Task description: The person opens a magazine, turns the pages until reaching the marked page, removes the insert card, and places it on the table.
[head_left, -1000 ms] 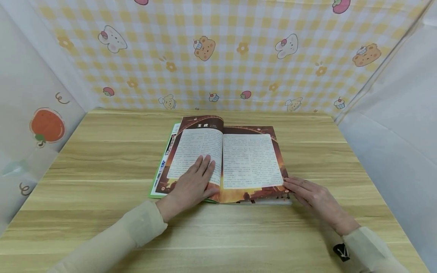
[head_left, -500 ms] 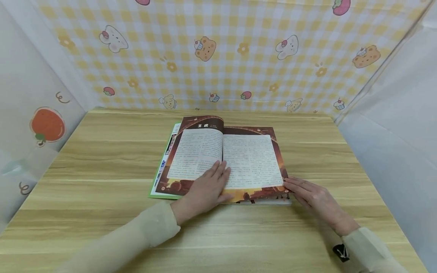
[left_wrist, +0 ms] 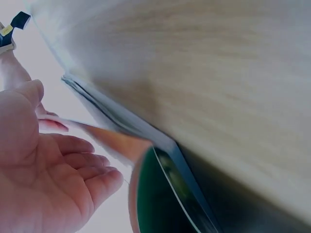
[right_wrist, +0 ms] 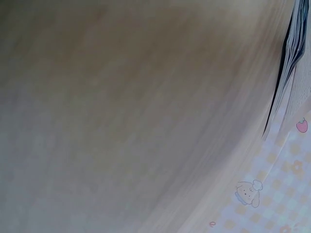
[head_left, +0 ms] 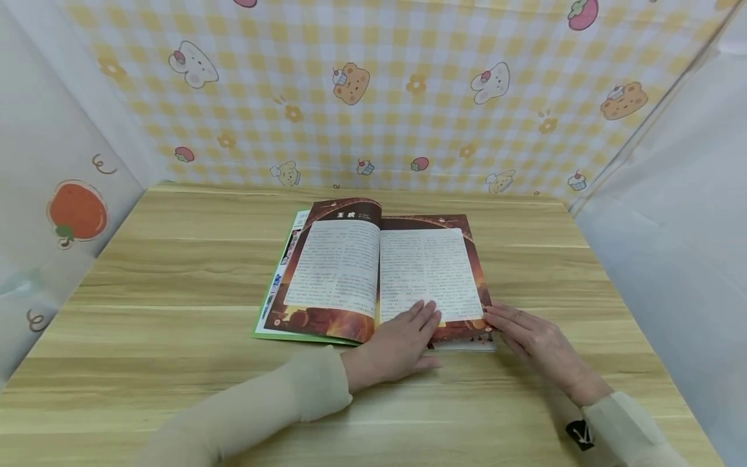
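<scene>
The left hand (head_left: 399, 347) hides part of the lower edge of the open magazine (head_left: 327, 318), whose body text (head_left: 403, 266) is too small to read. Head view: lower edge crops both sleeves (head_left: 262, 402). Right wrist view: surface (right_wrist: 121, 121) blurred, magazine cropped.

From afar, I had the head camera looking forward and down from above, far enough back to put the open magazine (head_left: 332, 266) mid-frame and the checked backdrop (head_left: 403, 123) along the top. My left-wrist view sat close and tilted, the left hand (left_wrist: 48, 179) filling the lower left. My right-wrist view skimmed the tabletop (right_wrist: 121, 121), also tilted, sharing magazine edges, upper right, and backdrop, lower right, with the head view
</scene>
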A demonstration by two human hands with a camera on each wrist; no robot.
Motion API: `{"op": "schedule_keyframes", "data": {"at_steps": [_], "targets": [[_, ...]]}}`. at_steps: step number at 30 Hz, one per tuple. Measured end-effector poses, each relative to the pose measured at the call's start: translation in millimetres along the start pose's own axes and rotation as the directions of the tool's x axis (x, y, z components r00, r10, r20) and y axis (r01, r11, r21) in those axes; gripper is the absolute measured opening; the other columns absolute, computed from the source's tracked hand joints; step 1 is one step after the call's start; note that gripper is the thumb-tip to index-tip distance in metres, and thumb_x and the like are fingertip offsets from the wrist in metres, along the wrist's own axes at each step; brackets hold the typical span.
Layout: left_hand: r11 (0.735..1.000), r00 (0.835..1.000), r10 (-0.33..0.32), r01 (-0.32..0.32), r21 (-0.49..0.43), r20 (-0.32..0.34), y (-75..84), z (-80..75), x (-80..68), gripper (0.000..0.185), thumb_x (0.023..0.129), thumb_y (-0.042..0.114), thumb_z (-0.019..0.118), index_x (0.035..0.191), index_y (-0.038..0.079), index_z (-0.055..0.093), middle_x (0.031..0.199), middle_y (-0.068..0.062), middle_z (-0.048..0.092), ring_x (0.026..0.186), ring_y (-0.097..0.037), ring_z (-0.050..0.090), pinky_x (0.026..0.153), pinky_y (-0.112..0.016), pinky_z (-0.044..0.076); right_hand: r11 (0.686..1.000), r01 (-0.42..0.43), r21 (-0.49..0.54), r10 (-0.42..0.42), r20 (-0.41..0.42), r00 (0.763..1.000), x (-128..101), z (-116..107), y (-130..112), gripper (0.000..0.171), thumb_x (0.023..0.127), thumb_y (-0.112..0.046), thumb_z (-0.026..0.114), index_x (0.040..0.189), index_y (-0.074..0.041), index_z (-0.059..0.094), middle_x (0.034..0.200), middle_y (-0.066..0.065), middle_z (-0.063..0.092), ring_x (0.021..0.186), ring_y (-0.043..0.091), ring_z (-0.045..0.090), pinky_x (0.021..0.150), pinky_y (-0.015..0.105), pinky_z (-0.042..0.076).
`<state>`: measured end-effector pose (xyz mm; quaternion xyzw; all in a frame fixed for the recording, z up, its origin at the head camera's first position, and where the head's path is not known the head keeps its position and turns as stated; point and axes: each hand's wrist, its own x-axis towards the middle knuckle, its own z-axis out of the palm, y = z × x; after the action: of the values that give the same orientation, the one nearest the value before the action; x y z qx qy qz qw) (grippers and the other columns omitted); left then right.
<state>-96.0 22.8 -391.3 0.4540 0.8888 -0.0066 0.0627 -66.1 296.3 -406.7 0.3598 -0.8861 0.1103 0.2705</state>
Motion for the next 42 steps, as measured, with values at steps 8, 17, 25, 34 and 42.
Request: {"op": "schedule_keyframes", "data": {"at_steps": [8,17,25,34,42], "targets": [[1.000,1.000,0.025,-0.025,0.017,-0.008,8.2,4.0,11.9,0.069,0.097,0.052,0.039,0.148,0.007,0.027,0.155,-0.011,0.024,0.143,-0.022,0.022,0.113,-0.027,0.025,1.000,-0.012,-0.010,0.012,0.016,1.000,-1.8,0.5,-0.3,0.051,0.103,-0.037,0.028,0.111,-0.007,0.069,0.113,0.007,0.068,0.104,0.016,0.063,0.100,0.008,0.033],[0.999,1.000,0.023,-0.023,0.024,-0.010,13.7,3.4,21.3,0.065,0.099,0.047,0.037,0.149,0.007,0.025,0.156,-0.010,0.022,0.143,-0.022,0.021,0.114,-0.027,0.023,1.000,-0.015,-0.006,0.015,0.013,1.000,-0.9,0.9,-1.0,0.051,0.103,-0.037,0.027,0.111,-0.007,0.069,0.113,0.007,0.068,0.100,0.020,0.065,0.098,0.008,0.035],[0.997,0.999,0.024,-0.022,0.068,-0.035,17.5,4.7,28.3,0.061,0.100,0.043,0.036,0.148,0.007,0.027,0.155,-0.010,0.024,0.142,-0.022,0.023,0.112,-0.026,0.026,1.000,-0.010,-0.013,0.011,0.013,1.000,-0.2,1.4,-1.2,0.052,0.103,-0.036,0.027,0.110,-0.007,0.069,0.112,0.008,0.068,0.097,0.022,0.065,0.098,0.009,0.035],[0.995,0.999,0.012,-0.008,0.100,-0.033,19.9,4.7,31.9,0.059,0.101,0.041,0.037,0.148,0.008,0.028,0.155,-0.008,0.026,0.142,-0.020,0.024,0.112,-0.025,0.026,1.000,-0.002,-0.009,0.002,0.009,1.000,-0.1,1.2,-0.9,0.052,0.104,-0.035,0.027,0.109,-0.005,0.069,0.112,0.009,0.068,0.102,0.018,0.064,0.102,0.007,0.029],[0.991,0.998,0.029,-0.021,0.133,-0.058,23.6,3.3,35.8,0.054,0.101,0.036,0.038,0.147,0.008,0.031,0.153,-0.008,0.029,0.141,-0.019,0.028,0.111,-0.025,0.029,1.000,-0.003,-0.003,0.003,0.009,1.000,-1.5,1.6,-0.8,0.052,0.104,-0.035,0.027,0.110,-0.006,0.069,0.113,0.009,0.068,0.112,0.011,0.059,0.103,0.006,0.026]]}}
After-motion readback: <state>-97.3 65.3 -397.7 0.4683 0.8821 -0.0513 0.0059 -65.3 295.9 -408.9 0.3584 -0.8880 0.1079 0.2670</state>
